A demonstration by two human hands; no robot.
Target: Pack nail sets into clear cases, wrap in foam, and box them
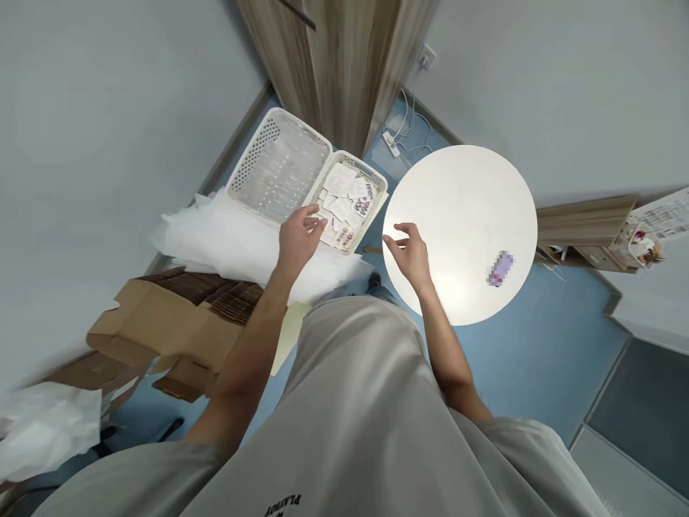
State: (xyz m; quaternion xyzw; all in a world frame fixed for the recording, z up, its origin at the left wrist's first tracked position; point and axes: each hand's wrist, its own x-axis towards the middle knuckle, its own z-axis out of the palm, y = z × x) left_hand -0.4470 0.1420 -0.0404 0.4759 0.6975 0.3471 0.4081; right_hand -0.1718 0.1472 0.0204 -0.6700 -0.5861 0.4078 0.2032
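My left hand [300, 238] is raised with fingers apart and holds nothing. It overlaps the near side of a white basket [349, 248] of small printed cards [340, 201]; I see no contact. To the left of that stands a larger white basket [269, 115] with clear plastic pieces [285, 169] inside. My right hand [410, 251], with thumb and fingers apart and nothing between them, hovers in front of the left part of a round white table [463, 194]. On the table's right side lies a purple item [501, 268], blurred by pixels.
White foam sheeting [215, 237] spreads below the baskets, beside flattened cardboard boxes [161, 316]. A power strip [390, 143] with loose cables lies on the blue floor behind the table. A wooden cabinet [344, 72] stands in the corner, and a low shelf [586, 222] is at the right.
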